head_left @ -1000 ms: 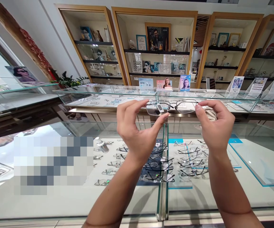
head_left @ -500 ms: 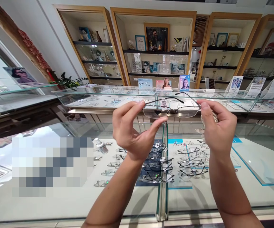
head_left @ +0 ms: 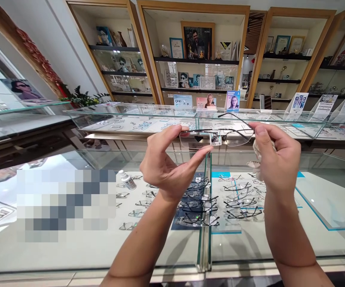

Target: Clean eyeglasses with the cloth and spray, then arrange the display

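Observation:
A pair of thin-framed eyeglasses is held up in front of me, dark temples swung over the clear lenses. My left hand has its fingertips at the left end of the frame, with the thumb stretched out below the lens. At the other end, my right hand pinches the frame between thumb and index finger. A crumpled off-white cloth is also tucked in that hand. From the frame hangs a small white printed tag, near the bridge.
Below my hands, a glass display case holds rows of eyeglasses. A white bottle stands to the left, near a blurred-out patch. Beyond lies another glass counter with display cards, backed by wooden shelves.
The eyeglasses have tilted, so their temples lie more level across the lenses. The tag has swung slightly right and faces me more fully. Both hands keep their hold.

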The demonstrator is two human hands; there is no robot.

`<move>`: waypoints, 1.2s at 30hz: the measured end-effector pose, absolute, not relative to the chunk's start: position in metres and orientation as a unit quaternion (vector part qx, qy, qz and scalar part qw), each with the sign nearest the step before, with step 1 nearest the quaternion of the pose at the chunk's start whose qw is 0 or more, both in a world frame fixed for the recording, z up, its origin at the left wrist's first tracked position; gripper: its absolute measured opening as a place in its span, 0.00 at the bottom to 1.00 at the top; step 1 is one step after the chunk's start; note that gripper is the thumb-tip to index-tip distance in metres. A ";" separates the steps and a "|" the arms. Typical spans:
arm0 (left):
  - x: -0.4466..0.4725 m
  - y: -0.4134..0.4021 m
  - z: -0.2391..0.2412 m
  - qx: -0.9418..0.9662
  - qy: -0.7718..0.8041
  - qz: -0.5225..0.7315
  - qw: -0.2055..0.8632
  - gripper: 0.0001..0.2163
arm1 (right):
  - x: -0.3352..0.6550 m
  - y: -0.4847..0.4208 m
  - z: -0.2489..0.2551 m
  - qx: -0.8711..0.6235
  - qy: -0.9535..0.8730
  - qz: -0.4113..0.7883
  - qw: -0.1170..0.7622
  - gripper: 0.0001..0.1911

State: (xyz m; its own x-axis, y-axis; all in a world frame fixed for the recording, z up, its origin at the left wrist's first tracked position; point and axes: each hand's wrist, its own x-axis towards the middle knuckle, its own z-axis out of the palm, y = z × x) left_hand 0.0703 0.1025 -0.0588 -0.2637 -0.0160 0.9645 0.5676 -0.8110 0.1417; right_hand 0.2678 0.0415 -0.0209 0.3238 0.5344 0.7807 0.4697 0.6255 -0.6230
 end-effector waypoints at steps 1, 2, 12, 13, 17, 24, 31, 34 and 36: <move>0.071 0.102 -0.058 -0.577 -0.224 -0.761 0.195 0.27 | 0.268 0.042 -0.021 -0.430 -0.581 0.032 0.690 0.19; 0.071 0.102 -0.057 -0.577 -0.211 -0.764 0.197 0.27 | 0.268 0.042 -0.021 -0.428 -0.582 0.040 0.690 0.19; 0.073 0.105 -0.059 -0.572 -0.218 -0.778 0.143 0.29 | 0.270 0.043 -0.018 -0.406 -0.608 0.126 0.670 0.23; 0.073 0.104 -0.059 -0.575 -0.220 -0.775 0.142 0.28 | 0.271 0.042 -0.018 -0.402 -0.611 0.143 0.667 0.24; 0.073 0.102 -0.055 -0.587 -0.239 -0.760 0.144 0.26 | 0.274 0.042 -0.016 -0.388 -0.615 0.194 0.659 0.24; 0.074 0.108 -0.056 -0.604 -0.246 -0.757 0.032 0.28 | 0.279 0.051 -0.018 -0.380 -0.616 0.211 0.657 0.27; 0.081 0.111 -0.048 -0.671 -0.210 -0.566 -0.430 0.28 | 0.295 0.061 -0.020 -0.327 -0.725 0.174 0.580 0.23; 0.087 0.110 -0.048 -0.669 -0.206 -0.446 -0.558 0.28 | 0.301 0.058 -0.015 -0.295 -0.769 0.199 0.532 0.16; 0.093 0.109 -0.053 -0.647 -0.196 -0.389 -0.626 0.28 | 0.305 0.056 -0.011 -0.276 -0.782 0.213 0.516 0.12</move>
State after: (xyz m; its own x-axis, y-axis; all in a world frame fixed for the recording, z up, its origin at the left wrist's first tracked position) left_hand 0.0928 0.1090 -0.0529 0.6208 0.7409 0.2564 -0.2328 -0.1380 0.9627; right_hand 0.3050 0.0557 -0.0107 -0.3149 0.6520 0.6897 0.2118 0.7566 -0.6186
